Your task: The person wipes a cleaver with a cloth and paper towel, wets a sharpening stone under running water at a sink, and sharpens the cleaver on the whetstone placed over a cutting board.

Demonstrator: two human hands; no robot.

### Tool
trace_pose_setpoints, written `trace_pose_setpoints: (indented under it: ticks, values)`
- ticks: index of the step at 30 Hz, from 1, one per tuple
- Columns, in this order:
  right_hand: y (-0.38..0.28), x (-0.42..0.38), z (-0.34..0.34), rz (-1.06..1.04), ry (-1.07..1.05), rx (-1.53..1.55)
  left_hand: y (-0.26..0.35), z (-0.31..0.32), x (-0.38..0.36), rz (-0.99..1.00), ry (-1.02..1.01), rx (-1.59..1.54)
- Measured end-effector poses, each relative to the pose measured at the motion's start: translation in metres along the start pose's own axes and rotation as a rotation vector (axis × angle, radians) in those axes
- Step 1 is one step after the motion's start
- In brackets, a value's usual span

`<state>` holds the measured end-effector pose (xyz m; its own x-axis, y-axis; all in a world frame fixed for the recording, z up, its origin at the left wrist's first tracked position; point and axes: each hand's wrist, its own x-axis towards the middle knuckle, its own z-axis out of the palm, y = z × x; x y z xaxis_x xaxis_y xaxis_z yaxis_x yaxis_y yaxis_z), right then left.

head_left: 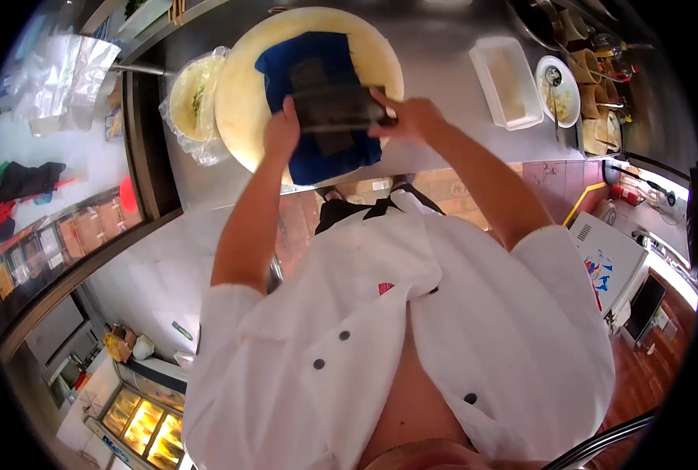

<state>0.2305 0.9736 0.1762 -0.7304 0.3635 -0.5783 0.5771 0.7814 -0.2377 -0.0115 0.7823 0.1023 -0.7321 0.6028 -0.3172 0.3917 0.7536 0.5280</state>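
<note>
A cleaver (337, 110), its broad dark blade blurred by motion, lies crosswise over a grey whetstone (310, 74). My right hand (413, 117) is closed around its handle, with a finger reaching along the blade. At the other end of the blade, my left hand (283, 129) presses against it with fingers mostly hidden beneath or behind it. Beneath the stone a dark blue cloth (341, 51) is spread over a round, pale cutting board (239, 94). The cloth's near end hangs towards the counter's front edge.
Left of the board sits a plastic-wrapped bowl (196, 102) holding something green. To the right are a white rectangular tub (508, 82) and a white bowl (558, 90) with a spoon in it. Several seasoning containers (595, 98) line the right end of the steel counter (439, 70).
</note>
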Motion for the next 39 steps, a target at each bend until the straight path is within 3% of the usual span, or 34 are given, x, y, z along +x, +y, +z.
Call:
trace_pose_setpoints:
  ticks: [4,6,10,12,14,18,24,27,32,33,36,39]
  values:
    - [-0.004,-0.076,0.045,0.064,-0.094,0.195,-0.003,0.013,-0.073,-0.012,-0.106,0.088]
    - [-0.008,-0.077,0.057,0.025,0.105,0.123,-0.001,0.012,-0.057,0.008,-0.092,0.15]
    - [-0.008,-0.02,0.0,0.127,0.019,0.135,0.016,-0.001,0.029,0.116,-0.014,0.133]
    - [-0.007,-0.014,-0.015,0.139,-0.033,0.113,0.033,-0.008,0.034,0.062,-0.021,0.118]
    - [0.001,-0.022,0.016,0.118,0.02,0.084,0.021,0.009,0.013,0.051,0.019,0.125]
    - [-0.001,-0.096,0.065,0.042,0.022,0.247,0.018,0.011,-0.077,0.01,-0.102,0.145]
    - [-0.003,-0.03,0.016,0.1,0.076,0.139,0.027,0.003,0.017,0.033,0.007,0.166]
    - [-0.004,-0.026,-0.008,0.129,0.014,0.104,0.029,0.002,0.02,0.007,0.024,0.124]
    - [0.006,-0.088,0.059,-0.008,-0.023,0.223,-0.01,0.027,-0.094,-0.03,-0.02,0.021]
    - [-0.005,-0.093,0.04,0.014,-0.087,0.098,-0.013,0.025,-0.095,-0.014,-0.02,0.02]
    - [0.008,-0.046,0.031,-0.098,0.014,0.144,-0.014,0.017,-0.059,-0.071,0.011,0.069]
    - [-0.006,0.015,-0.023,-0.102,0.05,0.103,-0.003,-0.014,0.006,-0.125,0.057,0.003]
